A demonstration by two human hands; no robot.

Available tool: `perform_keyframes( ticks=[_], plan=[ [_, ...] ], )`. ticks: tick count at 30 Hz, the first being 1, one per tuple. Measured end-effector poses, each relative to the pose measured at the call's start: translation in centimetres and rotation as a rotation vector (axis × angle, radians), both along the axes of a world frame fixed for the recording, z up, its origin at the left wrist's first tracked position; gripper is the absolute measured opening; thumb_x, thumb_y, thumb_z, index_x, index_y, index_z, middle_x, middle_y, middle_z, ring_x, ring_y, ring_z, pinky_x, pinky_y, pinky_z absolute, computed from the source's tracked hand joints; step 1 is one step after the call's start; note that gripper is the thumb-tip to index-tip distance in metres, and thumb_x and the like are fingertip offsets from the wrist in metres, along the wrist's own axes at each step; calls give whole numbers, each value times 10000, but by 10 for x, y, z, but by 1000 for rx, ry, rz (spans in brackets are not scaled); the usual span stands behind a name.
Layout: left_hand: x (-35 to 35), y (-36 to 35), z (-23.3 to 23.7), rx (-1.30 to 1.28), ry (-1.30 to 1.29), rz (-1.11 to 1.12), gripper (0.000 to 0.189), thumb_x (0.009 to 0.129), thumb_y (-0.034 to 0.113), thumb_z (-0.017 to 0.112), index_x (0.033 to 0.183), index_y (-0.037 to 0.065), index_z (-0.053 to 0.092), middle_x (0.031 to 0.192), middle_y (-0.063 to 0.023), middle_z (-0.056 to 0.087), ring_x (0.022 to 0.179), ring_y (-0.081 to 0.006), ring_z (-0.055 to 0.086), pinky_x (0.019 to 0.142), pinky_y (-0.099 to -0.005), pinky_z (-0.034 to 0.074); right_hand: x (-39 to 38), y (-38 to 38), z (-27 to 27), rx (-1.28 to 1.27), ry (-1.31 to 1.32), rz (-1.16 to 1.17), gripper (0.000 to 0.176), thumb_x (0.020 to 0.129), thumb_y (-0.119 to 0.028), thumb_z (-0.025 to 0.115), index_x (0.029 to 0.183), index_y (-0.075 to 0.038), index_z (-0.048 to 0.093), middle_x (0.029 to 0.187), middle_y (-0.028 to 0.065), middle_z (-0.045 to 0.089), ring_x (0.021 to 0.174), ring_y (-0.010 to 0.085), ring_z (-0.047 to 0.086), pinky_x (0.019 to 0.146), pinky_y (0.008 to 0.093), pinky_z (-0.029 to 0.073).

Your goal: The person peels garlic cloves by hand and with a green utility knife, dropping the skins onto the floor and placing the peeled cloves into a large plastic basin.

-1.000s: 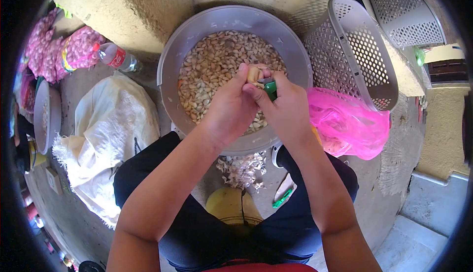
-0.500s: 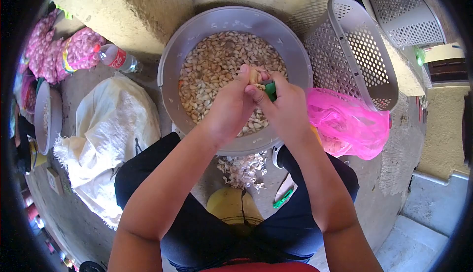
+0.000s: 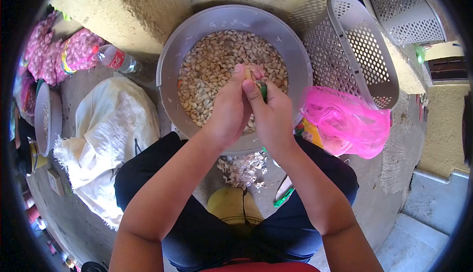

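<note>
Over a grey basin full of garlic cloves, my two hands meet with fingers closed. My left hand pinches a garlic clove, mostly covered by the thumb and fingers. My right hand is wrapped round a small knife with a green handle; its blade is hidden. The right thumb presses close to the clove, beside the left thumb.
Papery garlic skins lie below the basin, near another green-handled knife. A pink plastic bag and a perforated grey basket stand right. A white sack and a Coca-Cola bottle are left.
My right hand has shifted left and turned, closing in on my left hand. Less of the green handle shows. More yellow shows by the pink bag.
</note>
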State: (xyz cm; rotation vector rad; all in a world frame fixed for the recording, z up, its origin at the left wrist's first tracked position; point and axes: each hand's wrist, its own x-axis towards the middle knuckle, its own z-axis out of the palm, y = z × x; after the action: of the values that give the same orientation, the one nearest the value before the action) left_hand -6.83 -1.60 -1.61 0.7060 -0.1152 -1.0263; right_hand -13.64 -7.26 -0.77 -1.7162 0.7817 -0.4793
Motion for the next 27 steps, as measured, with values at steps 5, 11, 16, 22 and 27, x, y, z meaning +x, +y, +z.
perform_keyframes(
  ticks=[5, 11, 16, 22, 27],
  plan=[
    [1, 1, 3, -9, 52, -1, 326, 934, 330, 286, 876, 58, 457, 918, -51, 457, 876, -152, 453, 842, -297, 359, 2, -5, 10, -83, 39, 67, 464, 781, -434, 573, 798, 29, 554, 588, 150, 559, 549, 281, 569, 528, 338, 428],
    [2, 4, 12, -16, 173, -91, 340, 924, 362, 298, 846, 76, 465, 862, -38, 485, 839, -163, 477, 808, -315, 375, 1, -10, 3, -396, -21, 44, 441, 761, -446, 580, 861, -16, 577, 601, 125, 579, 560, 297, 587, 525, 357, 453],
    [5, 6, 6, -48, 157, -157, 338, 923, 375, 289, 841, 102, 472, 835, -25, 495, 822, -151, 482, 775, -305, 379, -1, -13, 4, -520, 17, 101, 363, 784, -340, 615, 866, 10, 567, 546, 83, 520, 482, 108, 469, 469, 255, 384],
    [5, 5, 6, -30, 171, -125, 333, 920, 369, 295, 844, 96, 470, 836, -29, 498, 818, -156, 492, 778, -299, 386, 1, -9, 0, -491, -13, 46, 368, 791, -367, 596, 824, -4, 547, 574, 95, 537, 494, 172, 512, 481, 280, 398],
    [14, 2, 13, 22, 172, -74, 325, 919, 338, 305, 827, 72, 467, 816, -34, 488, 797, -152, 487, 775, -303, 393, 3, -10, 11, -449, 54, 109, 376, 784, -386, 589, 866, -21, 543, 647, 118, 571, 586, 225, 572, 529, 314, 430]
  ],
)
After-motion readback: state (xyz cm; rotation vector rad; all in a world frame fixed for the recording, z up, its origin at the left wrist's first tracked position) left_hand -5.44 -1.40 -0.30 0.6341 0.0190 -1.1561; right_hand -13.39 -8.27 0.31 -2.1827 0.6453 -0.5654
